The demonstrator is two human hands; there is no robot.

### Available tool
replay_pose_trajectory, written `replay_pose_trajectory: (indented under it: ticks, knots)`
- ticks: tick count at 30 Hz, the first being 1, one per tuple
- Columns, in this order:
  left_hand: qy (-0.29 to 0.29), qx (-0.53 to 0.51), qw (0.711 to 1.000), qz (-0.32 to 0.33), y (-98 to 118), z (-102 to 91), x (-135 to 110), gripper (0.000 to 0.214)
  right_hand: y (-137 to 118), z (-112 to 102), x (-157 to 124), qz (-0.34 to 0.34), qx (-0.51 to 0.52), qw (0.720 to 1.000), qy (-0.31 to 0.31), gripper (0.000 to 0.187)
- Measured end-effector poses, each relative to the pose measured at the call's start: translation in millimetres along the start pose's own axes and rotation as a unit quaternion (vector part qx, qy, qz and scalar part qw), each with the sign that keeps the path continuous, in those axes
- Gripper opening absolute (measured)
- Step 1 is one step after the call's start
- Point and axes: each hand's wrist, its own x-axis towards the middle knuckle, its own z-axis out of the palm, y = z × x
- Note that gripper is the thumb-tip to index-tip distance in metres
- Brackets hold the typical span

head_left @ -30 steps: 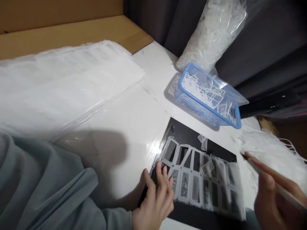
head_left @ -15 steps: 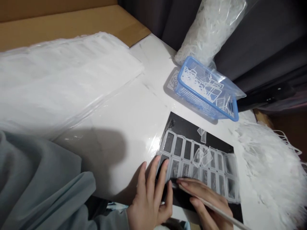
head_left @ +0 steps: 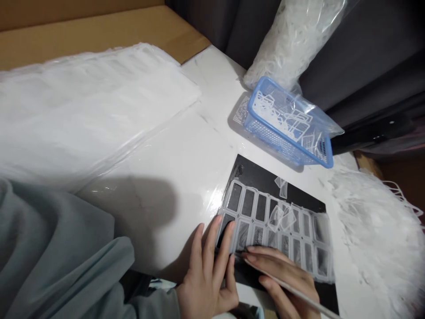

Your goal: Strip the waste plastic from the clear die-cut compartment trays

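Note:
A clear plastic sheet cut into a grid of rectangular frames lies on a black board. The fingers of my left hand are spread and press on the sheet's lower left corner. My right hand grips a thin pale stick-like tool, and its tip sits at the sheet's lower edge, close to my left hand. Several loose clear pieces lie on the sheet and at the board's upper edge. The board's lower part is hidden behind my hands.
A blue mesh basket holding plastic scraps and a clear bag stands on the white table. Behind it is a bag of white scraps. A white scrap heap lies right, a stack of plastic sheets left.
My right hand has moved from the right edge of the board to the sheet's lower edge, next to my left hand. My left hand now rests farther up on the sheet's corner.

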Motion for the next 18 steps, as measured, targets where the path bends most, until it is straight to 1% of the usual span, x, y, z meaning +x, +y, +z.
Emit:
replay_pose_trajectory:
  ticks: [3,6,10,13,15,18]
  knots:
    - [-0.021,-0.016,0.999,0.029,-1.4,-0.2,-1.7,0.041,-1.4,2.4,-0.3,-0.02,-0.027,0.999,-0.004,0.023]
    - [-0.018,-0.038,0.999,0.029,-0.9,-0.6,-2.0,0.037,-1.7,10.9,-7.8,-0.043,-0.078,0.996,0.01,0.021]
    - [-0.008,-0.045,0.999,0.028,1.8,-0.2,-1.5,0.034,-7.8,28.3,-19.2,-0.037,-0.176,0.982,0.054,0.023]
    - [-0.011,-0.052,0.998,0.029,2.6,-0.7,-1.4,0.033,-14.5,36.7,-20.6,-0.022,-0.216,0.973,0.074,0.028]
    - [-0.014,-0.05,0.998,0.029,2.4,-1.7,-0.9,0.033,-15.0,36.5,-19.1,-0.024,-0.227,0.971,0.071,0.031]
    - [-0.022,-0.037,0.998,0.039,1.5,-3.4,0.7,0.034,-6.0,26.7,-18.4,-0.038,-0.238,0.969,0.059,0.037]
